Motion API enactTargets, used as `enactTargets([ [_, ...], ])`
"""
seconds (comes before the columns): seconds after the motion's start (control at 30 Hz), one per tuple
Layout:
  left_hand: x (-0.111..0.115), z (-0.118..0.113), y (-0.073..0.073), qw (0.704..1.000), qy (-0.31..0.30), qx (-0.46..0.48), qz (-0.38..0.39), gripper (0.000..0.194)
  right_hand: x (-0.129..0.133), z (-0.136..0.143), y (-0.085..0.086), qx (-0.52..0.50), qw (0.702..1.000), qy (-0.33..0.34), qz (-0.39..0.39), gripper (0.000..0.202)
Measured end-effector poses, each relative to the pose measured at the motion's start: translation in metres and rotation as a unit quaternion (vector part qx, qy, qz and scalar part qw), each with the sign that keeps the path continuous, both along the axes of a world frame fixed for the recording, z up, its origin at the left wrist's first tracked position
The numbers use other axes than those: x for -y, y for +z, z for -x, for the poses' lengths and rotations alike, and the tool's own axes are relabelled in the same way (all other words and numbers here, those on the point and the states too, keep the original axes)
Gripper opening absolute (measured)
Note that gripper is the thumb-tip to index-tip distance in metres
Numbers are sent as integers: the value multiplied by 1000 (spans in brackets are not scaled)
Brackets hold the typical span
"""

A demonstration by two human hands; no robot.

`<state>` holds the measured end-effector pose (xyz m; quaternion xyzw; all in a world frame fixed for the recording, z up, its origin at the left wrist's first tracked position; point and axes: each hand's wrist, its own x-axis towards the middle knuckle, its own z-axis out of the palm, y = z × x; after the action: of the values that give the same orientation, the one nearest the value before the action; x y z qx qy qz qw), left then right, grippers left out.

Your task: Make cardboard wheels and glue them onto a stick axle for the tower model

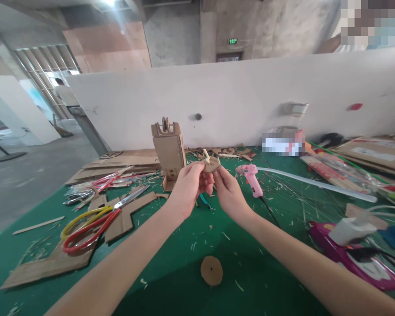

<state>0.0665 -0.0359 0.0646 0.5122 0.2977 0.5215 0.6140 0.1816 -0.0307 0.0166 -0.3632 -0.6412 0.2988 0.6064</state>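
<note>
Between my two hands, above the middle of the green table, is a small cardboard piece with a short pale wooden stick standing up from it. My left hand pinches its left side near the stick. The fingers of my right hand are closed on its right edge. Nearer to me lies a round cardboard disc with a dark hole at its centre. Behind my left hand stands a tall cardboard tower with small wheels on top. A teal-handled tool lies partly hidden below my hands.
A pink glue gun with a long pale glue stick lies to the right. Large scissors rest on cardboard scraps at left. A magenta power strip with plugs sits at right. A white partition rises behind; people are beyond it.
</note>
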Motion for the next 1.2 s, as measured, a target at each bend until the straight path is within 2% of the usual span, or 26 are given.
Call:
enactTargets([
  [0.07,0,2,1,1000,-3,-9,-8,26,0,-1,0,-11,1000,23,13,26],
  [0.17,-2,3,1,1000,-10,-12,-6,27,-1,-3,0,-59,992,102,46,25],
  [0.23,-4,4,0,1000,-9,-1,8,26,-3,-4,-1,-79,987,128,48,25],
  [0.4,-9,3,-3,999,0,11,36,25,-8,-4,-7,-56,996,67,30,24],
  [0.63,-11,6,-2,999,-15,21,24,26,-5,-5,-6,7,998,41,43,28],
  [0.93,-5,14,18,998,7,37,41,30,0,1,-14,-10,999,44,7,23],
  [1.2,-6,15,20,999,-2,26,26,25,-2,-3,-16,2,999,52,2,18],
])
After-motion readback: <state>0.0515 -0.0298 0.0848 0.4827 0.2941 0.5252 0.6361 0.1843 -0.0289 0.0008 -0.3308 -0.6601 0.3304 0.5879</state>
